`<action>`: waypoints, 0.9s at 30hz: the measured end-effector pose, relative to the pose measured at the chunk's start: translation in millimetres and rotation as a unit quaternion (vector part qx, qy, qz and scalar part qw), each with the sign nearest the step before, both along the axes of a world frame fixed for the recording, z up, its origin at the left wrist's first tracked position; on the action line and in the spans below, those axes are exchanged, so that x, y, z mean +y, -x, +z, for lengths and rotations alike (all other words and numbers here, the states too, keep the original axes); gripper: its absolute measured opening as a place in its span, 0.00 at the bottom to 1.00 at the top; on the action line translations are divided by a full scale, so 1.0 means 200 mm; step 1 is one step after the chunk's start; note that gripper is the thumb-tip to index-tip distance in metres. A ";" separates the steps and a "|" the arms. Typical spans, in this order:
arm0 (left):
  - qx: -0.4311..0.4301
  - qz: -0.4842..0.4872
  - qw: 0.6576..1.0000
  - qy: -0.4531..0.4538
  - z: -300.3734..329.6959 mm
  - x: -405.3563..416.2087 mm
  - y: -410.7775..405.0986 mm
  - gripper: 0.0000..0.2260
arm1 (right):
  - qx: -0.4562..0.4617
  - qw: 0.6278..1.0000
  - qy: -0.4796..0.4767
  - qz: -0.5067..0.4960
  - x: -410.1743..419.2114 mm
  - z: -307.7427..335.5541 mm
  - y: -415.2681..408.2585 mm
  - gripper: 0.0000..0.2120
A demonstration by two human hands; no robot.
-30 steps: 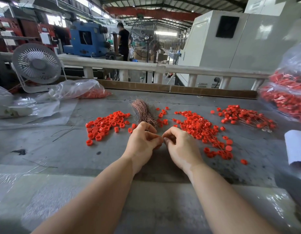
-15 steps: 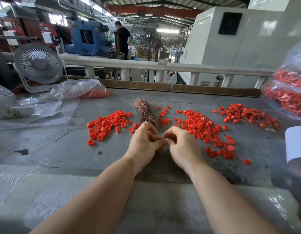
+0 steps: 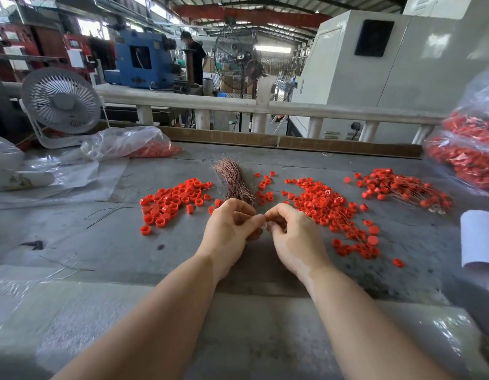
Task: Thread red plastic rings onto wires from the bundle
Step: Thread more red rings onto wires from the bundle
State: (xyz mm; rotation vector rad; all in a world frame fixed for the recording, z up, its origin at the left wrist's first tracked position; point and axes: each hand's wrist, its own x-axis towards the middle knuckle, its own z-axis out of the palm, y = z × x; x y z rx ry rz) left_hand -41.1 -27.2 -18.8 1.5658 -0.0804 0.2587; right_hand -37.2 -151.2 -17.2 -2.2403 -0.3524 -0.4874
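On the grey worktable [image 3: 106, 242], mid-bench, both hands meet fingertip to fingertip. Left hand [image 3: 229, 231]: fingers curled, thumb and forefinger pinched toward the right. Right hand [image 3: 292, 237]: likewise curled, pinching at the same spot. A thin wire seems to sit between the fingertips; whether a ring is held there too, cannot tell, it is hidden by the fingers.

Wire bundle [image 3: 235, 182]: coppery strands, lying on the table just beyond the left hand, fanned at the far end, near end touching or tucked behind the knuckles.

Loose red rings, left pile [image 3: 172, 201]: spread flat beside the bundle. Second scatter, right pile [image 3: 325, 204], thin wires running through it, trailing toward the near right. Further right, a separate heap of rings already on wires [image 3: 402, 187].

Containers: clear plastic bag [image 3: 128, 144] at far left, slumped on its side, a small amount of red pieces pooled at its right end. Large clear bag [image 3: 468, 149] at the right edge, bulging, packed with red pieces and wires.

White desk fan [image 3: 61, 105] stands behind the left bag. White paper [image 3: 479, 237] at right edge.
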 end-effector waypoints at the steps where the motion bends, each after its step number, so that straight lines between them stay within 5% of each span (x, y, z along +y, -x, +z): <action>1: 0.001 0.003 1.000 0.007 0.00 0.00 0.00 0.05 | -0.008 1.000 -0.010 0.006 0.00 0.00 0.00 0.08; 20: 0.043 -0.029 0.996 0.079 0.05 0.01 0.04 0.06 | -0.028 0.995 -0.082 0.048 0.00 0.02 0.00 0.06; 27: 0.013 -0.027 0.999 0.030 0.04 0.01 0.04 0.06 | -0.011 0.992 -0.111 0.056 -0.01 0.02 -0.01 0.05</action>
